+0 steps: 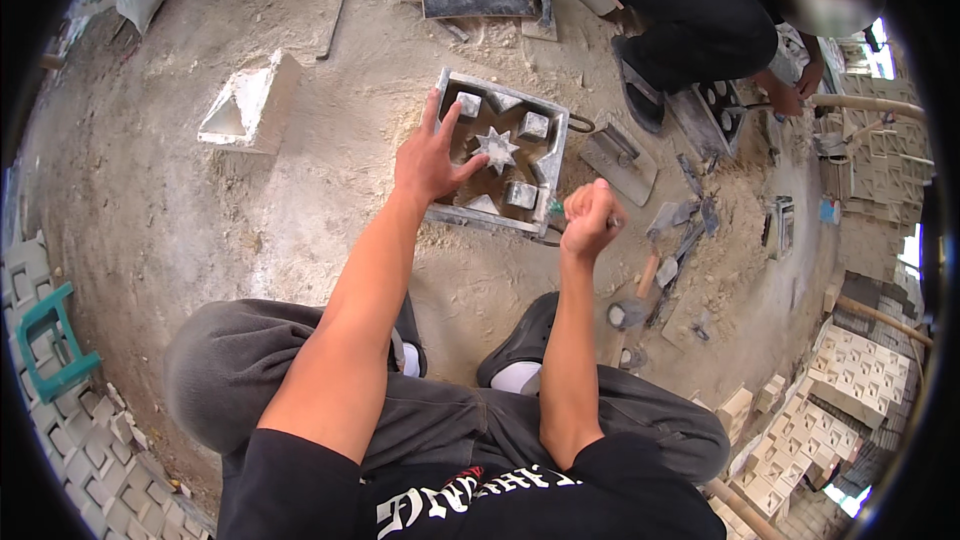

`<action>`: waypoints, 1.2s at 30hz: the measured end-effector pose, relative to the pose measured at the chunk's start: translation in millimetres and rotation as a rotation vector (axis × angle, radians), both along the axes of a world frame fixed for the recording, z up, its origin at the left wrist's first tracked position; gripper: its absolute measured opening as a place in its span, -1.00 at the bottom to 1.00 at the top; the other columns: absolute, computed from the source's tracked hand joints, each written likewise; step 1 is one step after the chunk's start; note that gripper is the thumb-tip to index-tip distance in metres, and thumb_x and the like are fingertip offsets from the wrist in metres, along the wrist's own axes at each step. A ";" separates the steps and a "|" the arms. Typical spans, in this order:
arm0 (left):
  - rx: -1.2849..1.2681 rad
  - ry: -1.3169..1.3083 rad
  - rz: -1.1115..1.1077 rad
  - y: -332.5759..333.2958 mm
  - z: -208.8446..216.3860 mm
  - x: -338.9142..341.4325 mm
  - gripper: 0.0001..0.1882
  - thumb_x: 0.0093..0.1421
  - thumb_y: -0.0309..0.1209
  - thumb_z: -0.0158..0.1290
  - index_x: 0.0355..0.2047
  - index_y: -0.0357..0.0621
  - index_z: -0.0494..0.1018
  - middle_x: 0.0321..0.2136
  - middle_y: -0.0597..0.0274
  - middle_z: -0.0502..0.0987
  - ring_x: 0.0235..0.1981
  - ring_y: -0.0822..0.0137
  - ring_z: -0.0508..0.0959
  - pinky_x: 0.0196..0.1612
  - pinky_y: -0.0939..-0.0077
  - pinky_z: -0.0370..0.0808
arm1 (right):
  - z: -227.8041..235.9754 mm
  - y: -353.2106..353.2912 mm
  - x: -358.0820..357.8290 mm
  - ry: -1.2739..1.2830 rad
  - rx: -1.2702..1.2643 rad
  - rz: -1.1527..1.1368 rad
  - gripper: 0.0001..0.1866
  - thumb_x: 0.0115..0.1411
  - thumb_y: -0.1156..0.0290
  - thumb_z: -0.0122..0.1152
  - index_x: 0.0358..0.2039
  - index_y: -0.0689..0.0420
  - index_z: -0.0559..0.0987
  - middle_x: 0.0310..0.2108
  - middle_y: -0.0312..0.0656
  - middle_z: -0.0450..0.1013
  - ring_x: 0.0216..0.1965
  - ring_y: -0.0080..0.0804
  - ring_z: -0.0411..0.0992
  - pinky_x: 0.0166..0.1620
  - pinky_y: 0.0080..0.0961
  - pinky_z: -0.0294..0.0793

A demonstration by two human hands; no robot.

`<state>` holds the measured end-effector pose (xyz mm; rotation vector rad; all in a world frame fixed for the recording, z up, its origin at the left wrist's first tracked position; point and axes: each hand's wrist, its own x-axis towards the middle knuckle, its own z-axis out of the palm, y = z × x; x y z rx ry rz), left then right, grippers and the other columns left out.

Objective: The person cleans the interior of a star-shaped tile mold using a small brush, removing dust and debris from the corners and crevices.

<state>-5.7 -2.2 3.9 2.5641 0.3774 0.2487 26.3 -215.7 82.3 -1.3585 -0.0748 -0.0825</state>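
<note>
A square metal mould [470,216] is found on the dusty, sand-strewn ground [340,180], directly in front of the seated person. Its rim is straight-edged, greyish and coated with pale residue. In its recess, a pointed star [495,150] is set at the middle; squared blocks [521,195] are seen near the corners, and sloped wedges along the walls. The floor between them is brown. A bent loop handle [582,124] is noted at the right side.

The left hand [430,155] is laid over the mould's left side, its fingers spread wide; whether the star is touched by the thumb cannot be told. The right hand [592,220] is held just beside the lower right corner, its fingers curled tightly around a small greenish object [557,208], too blurred to be identified.

A flat float [605,165] with a raised handle is placed near the right edge. Open ground is observed to the left, as far as a pale, rough block [255,105] with a triangular hollow. Room to the right is narrowed by scattered hand tools [680,240] and, farther up, by a second mould [725,110] with round shapes inside, at which a co-worker is crouched.
</note>
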 end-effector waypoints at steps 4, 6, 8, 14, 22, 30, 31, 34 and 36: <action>-0.030 0.067 0.006 -0.5 3.8 3.7 -0.04 -0.04 0.22 0.20 0.29 0.08 0.16 0.35 -0.03 0.02 -0.05 -0.06 0.54 -0.18 0.20 0.56 | -15.5 6.2 1.0 0.042 -0.093 -0.116 -0.55 0.27 0.45 -0.10 -0.78 0.12 0.15 -0.79 -0.35 0.11 -0.74 -0.64 0.05 -0.64 -0.59 0.01; -0.037 0.065 -0.012 -2.1 5.8 2.4 -0.04 -0.01 0.23 0.17 0.30 0.06 0.14 0.36 -0.05 0.00 0.02 -0.09 0.50 -0.13 0.18 0.56 | -9.3 -0.7 -1.1 0.004 -0.021 -0.131 -0.56 0.26 0.45 -0.11 -0.78 0.12 0.14 -0.79 -0.37 0.12 -0.74 -0.64 0.05 -0.64 -0.57 0.00; -0.030 0.066 -0.012 2.1 5.1 1.8 -0.04 0.00 0.24 0.15 0.31 0.05 0.12 0.36 -0.06 -0.02 0.06 -0.11 0.48 -0.11 0.16 0.55 | -1.4 6.8 -8.0 -0.055 -0.035 -0.137 -0.56 0.26 0.46 -0.11 -0.78 0.12 0.14 -0.78 -0.37 0.13 -0.73 -0.64 0.06 -0.63 -0.56 0.00; -0.019 0.065 -0.011 3.7 4.4 -2.2 -0.04 0.01 0.25 0.14 0.31 0.05 0.13 0.36 -0.06 -0.02 0.06 -0.12 0.48 -0.11 0.17 0.55 | 2.9 6.1 -5.5 0.005 -0.002 -0.110 -0.56 0.25 0.41 -0.08 -0.78 0.11 0.16 -0.79 -0.37 0.10 -0.73 -0.64 0.05 -0.63 -0.56 -0.01; -0.004 0.049 -0.013 0.9 4.6 1.2 -0.04 0.00 0.22 0.16 0.31 0.06 0.12 0.36 -0.08 0.00 0.04 -0.09 0.50 -0.12 0.18 0.56 | 5.9 5.9 27.5 0.006 0.002 0.035 -0.57 0.25 0.40 -0.12 -0.77 0.14 0.16 -0.76 -0.37 0.08 -0.74 -0.67 0.03 -0.69 -0.62 -0.04; 0.008 0.021 0.007 1.0 -2.3 1.0 -0.04 -0.04 0.23 0.18 0.30 0.09 0.15 0.35 -0.03 0.03 -0.05 -0.03 0.55 -0.18 0.19 0.57 | 35.5 23.6 58.0 -0.089 0.130 0.068 -0.53 0.30 0.38 -0.13 -0.77 0.14 0.13 -0.77 -0.30 0.12 -0.75 -0.62 -0.01 -0.67 -0.60 0.00; 0.001 0.017 0.003 -0.7 -1.0 3.7 -0.04 -0.04 0.23 0.18 0.30 0.09 0.15 0.35 -0.03 0.02 -0.05 -0.03 0.55 -0.18 0.19 0.57 | 19.1 21.5 62.1 -0.098 0.139 0.072 -0.52 0.31 0.37 -0.12 -0.77 0.13 0.12 -0.78 -0.31 0.12 -0.75 -0.61 0.00 -0.66 -0.60 0.01; -0.024 0.050 -0.011 -5.7 3.8 4.7 -0.04 -0.03 0.23 0.18 0.30 0.09 0.14 0.35 -0.03 0.01 0.00 -0.05 0.52 -0.15 0.19 0.57 | -15.5 25.5 61.3 0.093 0.084 0.224 -0.52 0.31 0.38 -0.11 -0.77 0.12 0.11 -0.79 -0.32 0.11 -0.75 -0.61 0.01 -0.65 -0.58 0.01; -0.037 0.116 -0.010 -1.9 7.4 4.4 -0.03 -0.01 0.22 0.18 0.31 0.09 0.11 0.36 -0.05 0.00 0.09 -0.08 0.46 -0.10 0.20 0.56 | -9.4 21.1 67.6 0.037 0.075 0.348 -0.52 0.29 0.38 -0.08 -0.78 0.13 0.11 -0.79 -0.33 0.10 -0.75 -0.61 0.03 -0.65 -0.55 -0.02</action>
